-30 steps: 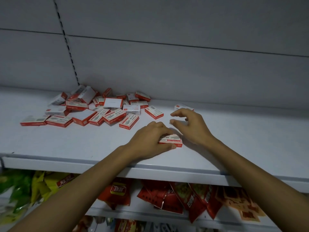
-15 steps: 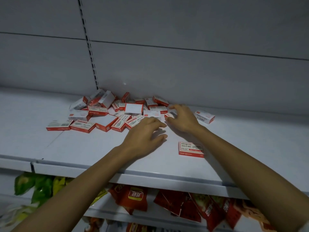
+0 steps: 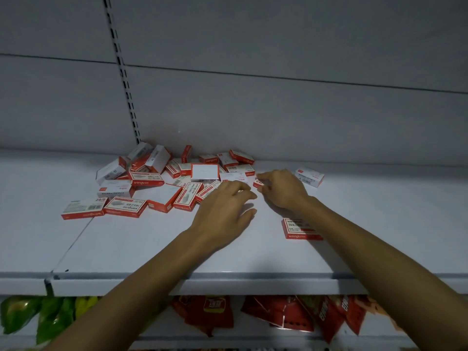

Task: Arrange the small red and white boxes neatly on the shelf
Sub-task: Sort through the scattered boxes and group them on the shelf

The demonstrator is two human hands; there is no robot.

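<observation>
While most of the red and white boxes lie jumbled against the back panel, one edge box sits at the heap's 3 o'clock side, right at the fingertips of the right hand. That hand's fingers are curled down and pinch this box at its near corner. At its 9 o'clock, the left hand hangs palm down over the heap's front edge, fingers loosely spread and holding nothing; whether they touch a box cannot be told.

A lone box lies flat towards the front of the shelf, at 5 o'clock from the right hand and partly hidden by that forearm. Another stray box rests at the right hand's 2 o'clock, apart from the heap.

A second ago the left hand covered the lone box near the shelf front and the right hand hovered beside it; both hands have since gone back to the heap, leaving that box released.

Red snack packets hang below the shelf at 6 o'clock, and a slotted upright rises at 11 o'clock.
</observation>
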